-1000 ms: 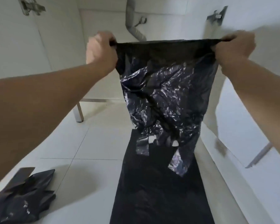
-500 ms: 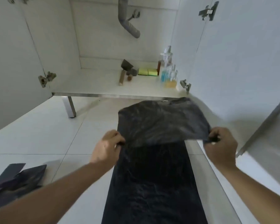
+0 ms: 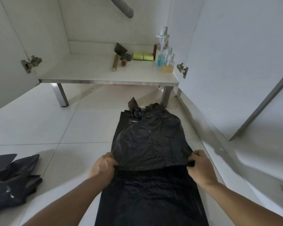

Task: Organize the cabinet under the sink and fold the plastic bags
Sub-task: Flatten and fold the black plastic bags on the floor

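Note:
A crinkled black plastic bag (image 3: 149,141) lies spread on the floor, on top of another flat black bag (image 3: 150,198) that runs toward me. My left hand (image 3: 103,167) pinches the upper bag's near left corner. Its near right corner is pinched by my right hand (image 3: 199,167). The bag's far end with its handles is bunched near the cabinet leg. Ahead, the open cabinet shelf (image 3: 91,74) under the sink holds a scraper (image 3: 118,53), two yellow sponges (image 3: 143,56) and several bottles (image 3: 164,56).
A heap of more black bags (image 3: 11,178) lies on the tiled floor at the left. Both cabinet doors stand open, the right door (image 3: 235,59) close to my right hand. A grey drain pipe (image 3: 123,7) hangs above the shelf.
I have brought the bag down from held up in front of me and laid it flat over the lower bag. Both hands moved down and toward me, still gripping its corners.

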The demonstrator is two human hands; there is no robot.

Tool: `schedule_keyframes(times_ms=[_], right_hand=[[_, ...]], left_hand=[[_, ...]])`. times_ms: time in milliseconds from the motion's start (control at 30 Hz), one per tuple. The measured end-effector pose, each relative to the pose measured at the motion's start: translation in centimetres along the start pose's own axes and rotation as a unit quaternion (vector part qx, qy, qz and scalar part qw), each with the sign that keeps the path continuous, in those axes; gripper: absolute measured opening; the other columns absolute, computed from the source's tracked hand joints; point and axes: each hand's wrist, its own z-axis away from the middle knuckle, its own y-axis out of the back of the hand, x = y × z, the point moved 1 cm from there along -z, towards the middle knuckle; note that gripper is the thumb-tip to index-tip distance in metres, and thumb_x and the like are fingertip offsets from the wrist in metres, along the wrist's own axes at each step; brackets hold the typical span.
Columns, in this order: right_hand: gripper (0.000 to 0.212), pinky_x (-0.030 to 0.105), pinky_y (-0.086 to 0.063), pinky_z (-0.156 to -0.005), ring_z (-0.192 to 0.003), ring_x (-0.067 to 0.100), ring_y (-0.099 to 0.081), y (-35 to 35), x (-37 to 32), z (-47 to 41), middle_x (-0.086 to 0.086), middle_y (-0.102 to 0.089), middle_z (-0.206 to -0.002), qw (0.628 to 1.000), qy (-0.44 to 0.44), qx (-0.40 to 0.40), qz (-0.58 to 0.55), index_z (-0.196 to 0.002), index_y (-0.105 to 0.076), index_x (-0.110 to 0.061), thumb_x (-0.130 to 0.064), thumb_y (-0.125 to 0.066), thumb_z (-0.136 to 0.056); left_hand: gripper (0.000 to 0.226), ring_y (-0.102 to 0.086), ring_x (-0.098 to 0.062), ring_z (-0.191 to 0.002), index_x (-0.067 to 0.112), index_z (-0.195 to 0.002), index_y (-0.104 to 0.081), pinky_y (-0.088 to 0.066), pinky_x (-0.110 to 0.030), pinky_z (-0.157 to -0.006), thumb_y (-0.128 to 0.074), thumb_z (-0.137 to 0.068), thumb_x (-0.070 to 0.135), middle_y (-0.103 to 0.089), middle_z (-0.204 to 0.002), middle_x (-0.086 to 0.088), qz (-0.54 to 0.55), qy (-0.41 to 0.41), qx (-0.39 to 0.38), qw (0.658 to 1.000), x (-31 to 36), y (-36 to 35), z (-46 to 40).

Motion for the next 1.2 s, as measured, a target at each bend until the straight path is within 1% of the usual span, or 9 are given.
schedule_keyframes(times_ms=[200, 467, 567, 633, 733, 833, 933, 1100, 1200], right_hand=[[0.005, 0.019, -0.037, -0.069, -0.079, 0.017, -0.054, -1.6, 0.9, 2.0, -0.004, -0.043, -0.098, 0.995, 0.03, -0.07, 0.062, -0.081, -0.067, -0.01, -0.014, -0.066, -0.082], [0.019, 0.018, -0.043, -0.085, -0.096, 0.018, -0.054, -2.2, 2.2, 5.5, 0.001, -0.049, -0.111, 0.984, 0.059, -0.129, 0.107, -0.102, -0.069, -0.008, -0.011, -0.062, -0.085], [0.019, 0.02, -0.044, -0.083, -0.1, 0.023, -0.058, -2.3, 3.1, 7.3, 0.004, -0.056, -0.11, 0.977, 0.089, -0.144, 0.126, -0.099, -0.074, -0.007, -0.008, -0.066, -0.082], [0.015, 0.026, -0.052, -0.073, -0.092, 0.025, -0.063, -2.2, 3.7, 8.3, 0.004, -0.062, -0.101, 0.978, 0.116, -0.118, 0.123, -0.088, -0.077, -0.007, -0.003, -0.075, -0.073], [0.022, 0.032, -0.057, -0.064, -0.08, 0.027, -0.065, -1.6, 4.3, 9.3, 0.004, -0.066, -0.091, 0.977, 0.158, -0.052, 0.132, -0.077, -0.077, -0.009, 0.0, -0.085, -0.058], [0.021, 0.046, -0.054, -0.08, -0.089, 0.03, -0.063, -1.3, 4.9, 10.4, 0.006, -0.067, -0.091, 0.969, 0.187, -0.03, 0.159, -0.076, -0.078, -0.011, -0.002, -0.085, -0.058], [0.02, 0.057, -0.046, -0.092, -0.1, 0.032, -0.063, -1.5, 5.4, 12.0, 0.005, -0.068, -0.091, 0.966, 0.19, -0.054, 0.169, -0.074, -0.077, -0.015, -0.005, -0.084, -0.059], [0.009, 0.049, -0.047, -0.093, -0.087, 0.028, -0.064, -1.7, 5.6, 13.4, 0.004, -0.067, -0.088, 0.96, 0.226, -0.061, 0.151, -0.071, -0.076, -0.012, -0.007, -0.073, -0.064], [0.025, 0.038, -0.045, -0.092, -0.081, 0.026, -0.062, -1.9, 5.8, 13.7, 0.003, -0.066, -0.087, 0.962, 0.231, -0.067, 0.125, -0.071, -0.075, -0.01, -0.017, -0.051, -0.069]], left_hand=[[0.034, -0.058, -0.015, -0.11, 0.021, -0.115, -0.072, -0.036, -0.013, -0.096, -0.048, -0.093, 0.009, -0.056, -0.124, 0.005, 0.005, -0.015, -0.037, 0.999, -0.5, -2.4, 2.6], [0.025, -0.061, -0.017, -0.1, 0.023, -0.107, -0.07, -0.048, -0.023, -0.092, -0.049, -0.095, 0.018, -0.06, -0.119, 0.004, -0.015, -0.003, -0.096, 0.995, -1.3, -3.2, 5.9], [0.022, -0.061, -0.021, -0.099, 0.02, -0.099, -0.072, -0.049, -0.026, -0.092, -0.051, -0.095, 0.017, -0.058, -0.117, 0.007, -0.013, -0.008, -0.11, 0.994, -1.6, -3.5, 7.6], [0.02, -0.065, -0.025, -0.092, 0.015, -0.097, -0.076, -0.053, -0.03, -0.086, -0.057, -0.092, 0.011, -0.06, -0.114, 0.003, -0.002, -0.038, -0.069, 0.997, -1.5, -3.4, 8.5], [0.012, -0.068, -0.027, -0.066, 0.005, -0.082, -0.075, -0.06, -0.033, -0.064, -0.069, -0.079, -0.005, -0.068, -0.097, -0.007, 0.013, -0.094, 0.012, 0.995, -1.7, -3.0, 9.7], [0.015, -0.066, -0.02, -0.066, 0.004, -0.077, -0.074, -0.056, -0.027, -0.067, -0.059, -0.079, 0.001, -0.069, -0.086, -0.009, 0.009, -0.153, 0.071, 0.986, -1.2, -2.5, 11.1], [0.032, -0.054, -0.011, -0.075, 0.002, -0.07, -0.073, -0.05, -0.024, -0.073, -0.044, -0.081, 0.01, -0.068, -0.077, -0.009, -0.021, -0.207, 0.071, 0.976, -0.9, -2.5, 12.6], [0.031, -0.065, -0.021, -0.062, 0.004, -0.071, -0.073, -0.057, -0.025, -0.058, -0.044, -0.079, 0.011, -0.066, -0.085, -0.007, 0.0, -0.167, 0.001, 0.986, -1.9, -3.2, 14.2], [0.027, -0.063, -0.019, -0.065, 0.005, -0.07, -0.073, -0.056, -0.023, -0.059, -0.046, -0.074, 0.005, -0.066, -0.085, -0.006, -0.002, -0.181, -0.009, 0.983, -1.8, -3.0, 14.6]])
